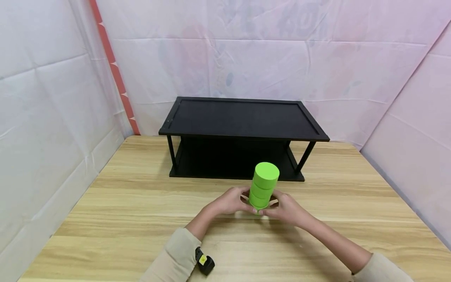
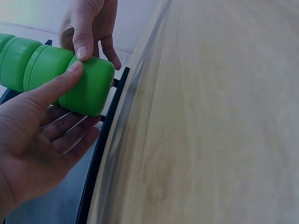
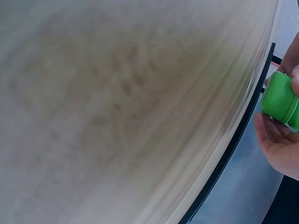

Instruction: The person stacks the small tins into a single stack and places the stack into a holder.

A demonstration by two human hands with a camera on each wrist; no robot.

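Observation:
A tall stack of bright green, round, lidded-looking containers [image 1: 264,182] stands between my two hands, just in front of the black rack. It leans slightly, and several ring-like seams divide it in the left wrist view. My left hand [image 1: 232,201] holds its lower part from the left, thumb [image 2: 56,86] on the near side and fingers behind. From the other side my right hand [image 1: 287,207] grips the same lowest part, with the two thumb tips almost meeting. Only the lower green section [image 3: 279,97] shows in the right wrist view. Whether its base touches the table cannot be told.
A black two-tier rack [image 1: 243,117] stands at the back of the wooden table [image 1: 141,219]. Its open lower shelf [image 1: 225,156] faces me, with thin posts at the corners. White sheeting [image 1: 246,66] hangs behind and on both sides.

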